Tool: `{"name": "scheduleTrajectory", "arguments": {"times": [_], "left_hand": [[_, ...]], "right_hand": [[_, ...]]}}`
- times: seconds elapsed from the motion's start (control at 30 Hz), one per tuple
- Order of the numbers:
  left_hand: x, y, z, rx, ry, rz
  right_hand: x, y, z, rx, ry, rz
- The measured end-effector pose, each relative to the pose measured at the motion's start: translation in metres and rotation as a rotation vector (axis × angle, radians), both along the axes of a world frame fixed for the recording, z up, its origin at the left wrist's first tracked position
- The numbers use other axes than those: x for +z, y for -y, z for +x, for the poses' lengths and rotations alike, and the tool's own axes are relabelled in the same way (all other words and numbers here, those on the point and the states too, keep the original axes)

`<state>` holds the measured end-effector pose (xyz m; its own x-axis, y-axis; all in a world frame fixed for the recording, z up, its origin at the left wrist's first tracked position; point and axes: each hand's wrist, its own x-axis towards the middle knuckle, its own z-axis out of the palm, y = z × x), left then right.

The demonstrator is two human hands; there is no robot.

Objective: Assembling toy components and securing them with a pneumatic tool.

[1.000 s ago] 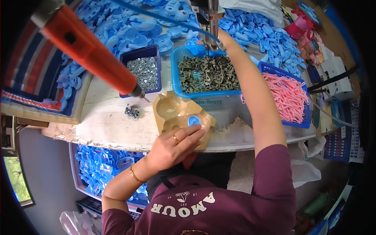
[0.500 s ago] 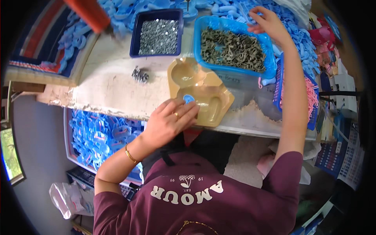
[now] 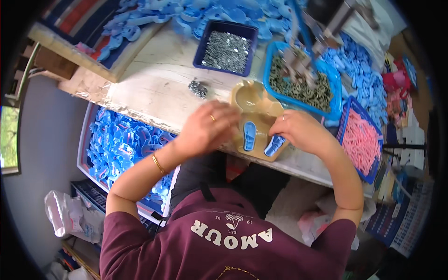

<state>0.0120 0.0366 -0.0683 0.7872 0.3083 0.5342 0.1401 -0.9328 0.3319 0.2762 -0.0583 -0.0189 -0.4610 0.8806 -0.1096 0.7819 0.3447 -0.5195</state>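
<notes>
A tan moulded tray (image 3: 240,96) with rounded hollows lies at the table's near edge. In it are two long blue plastic pieces: one blue piece (image 3: 249,136) lies in the lower hollow, and a second blue piece (image 3: 274,145) lies to its right. My right hand (image 3: 301,130) has thumb and fingers pinched on the upper end of that second piece. My left hand (image 3: 207,128) hovers at the tray's left side, its fingers smeared by motion. Whether it holds anything cannot be made out.
A dark blue bin (image 3: 198,51) holds small shiny metal parts, with a small metal heap (image 3: 198,87) nearby. A light blue tub (image 3: 268,70) contains grey-green pieces; a blurred metal fixture (image 3: 322,37) hangs above. Pink strips (image 3: 359,135) fill a basket. Blue parts (image 3: 126,149) fill a crate.
My right hand has come from the light blue tub down to the tray, where a second blue piece now shows. My left hand has lifted off the first piece. The view has shifted.
</notes>
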Motion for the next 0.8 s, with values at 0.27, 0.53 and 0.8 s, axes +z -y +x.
{"name": "scheduleTrajectory", "arguments": {"times": [0.27, 0.53, 0.8], "left_hand": [[-0.013, -0.189, -0.010, 0.501, 0.072, 0.087], [-0.003, -0.268, 0.027, 0.597, -0.265, 0.216], [0.052, -0.261, -0.031, 0.664, -0.020, 0.090]], "right_hand": [[-0.010, 0.005, -0.013, 0.129, 0.140, 0.155], [0.007, 0.008, -0.025, -0.026, 0.055, 0.193], [0.003, 0.017, -0.027, -0.125, -0.029, 0.150]]}}
